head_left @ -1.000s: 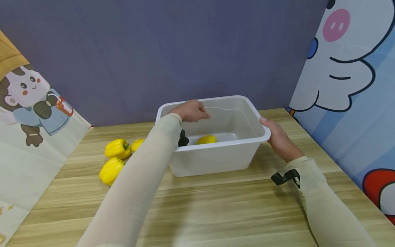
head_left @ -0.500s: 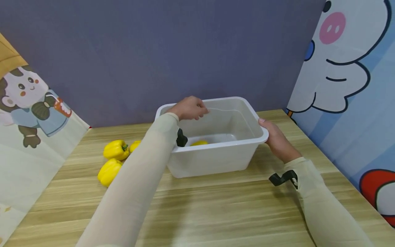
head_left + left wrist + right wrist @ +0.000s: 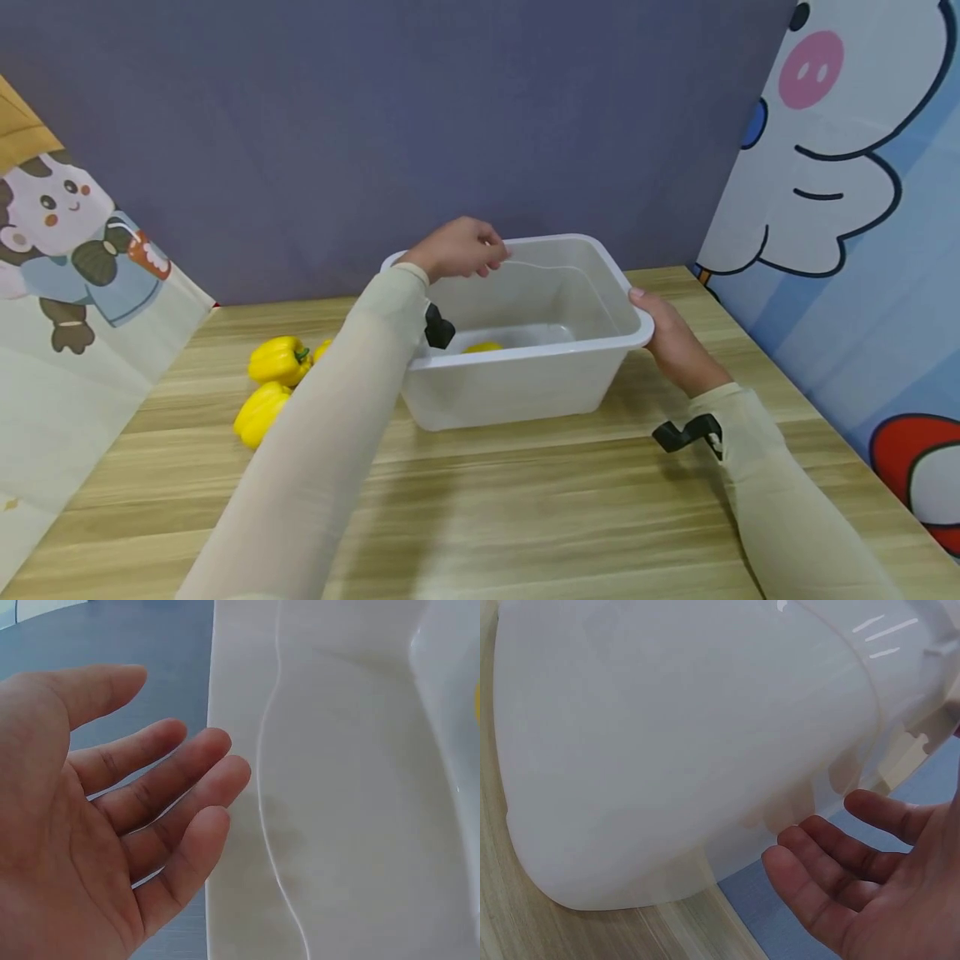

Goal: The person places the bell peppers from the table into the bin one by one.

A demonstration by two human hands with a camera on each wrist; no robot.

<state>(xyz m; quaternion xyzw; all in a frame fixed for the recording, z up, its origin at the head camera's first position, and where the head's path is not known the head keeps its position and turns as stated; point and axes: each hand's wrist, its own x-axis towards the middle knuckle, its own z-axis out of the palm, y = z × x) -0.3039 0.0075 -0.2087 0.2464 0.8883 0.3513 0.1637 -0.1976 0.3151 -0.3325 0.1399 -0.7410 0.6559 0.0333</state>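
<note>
White translucent plastic tub (image 3: 525, 383) sits on the pale wooden table (image 3: 525, 517), a yellow bell pepper (image 3: 482, 347) inside it. Left hand (image 3: 457, 248) hovers above its far left rim, fingers relaxed and empty; right hand (image 3: 671, 337) rests against its right rim, fingers extended, thumb on the lip.

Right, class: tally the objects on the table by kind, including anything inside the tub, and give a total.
Yellow peppers: 4, with 3 beside the tub and 1 inside it
White plastic tub: 1
Total: 5
</note>
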